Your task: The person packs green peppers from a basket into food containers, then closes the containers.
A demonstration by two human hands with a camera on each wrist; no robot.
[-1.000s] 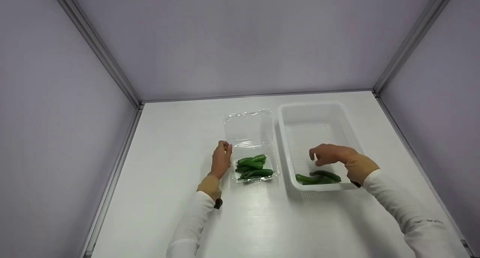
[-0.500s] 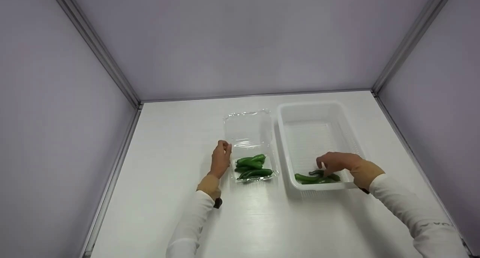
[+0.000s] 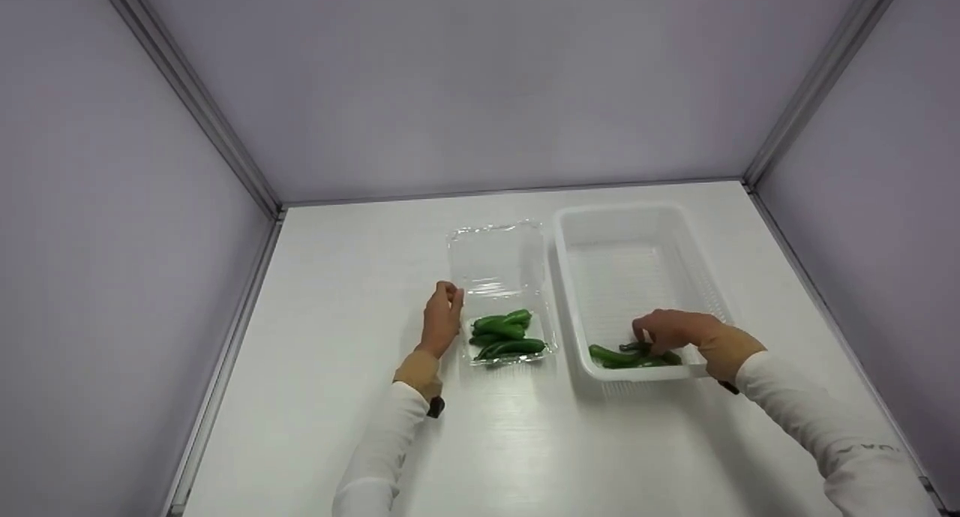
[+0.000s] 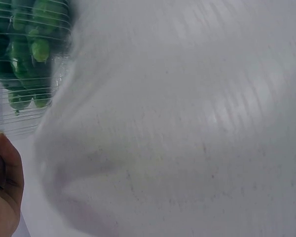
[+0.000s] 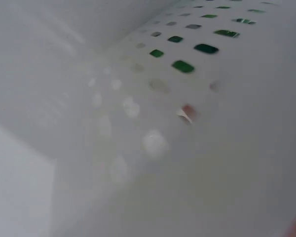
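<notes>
A clear plastic clamshell box [image 3: 501, 266] lies open on the white table, and its near half holds several green pods [image 3: 506, 335]. My left hand [image 3: 452, 295] pinches the box's left edge near the hinge. The left wrist view shows my thumb [image 4: 4, 182] below the ribbed box wall, with the pods [image 4: 24, 54] behind it. To the right stands a white perforated basket [image 3: 637, 217] with a few green pods [image 3: 616, 357] at its near end. My right hand [image 3: 643, 342] reaches down into the basket, fingertips curled onto one pod. The right wrist view shows only the blurred basket wall [image 5: 138, 123].
The white table [image 3: 345, 292] is enclosed by grey walls on the left, back and right, with metal rails in the corners. The far half of the basket holds nothing. Both arms wear white sleeves [image 3: 825, 442].
My right hand has dropped from above the basket down onto the pods at its near end. The left hand and the clear box have stayed still.
</notes>
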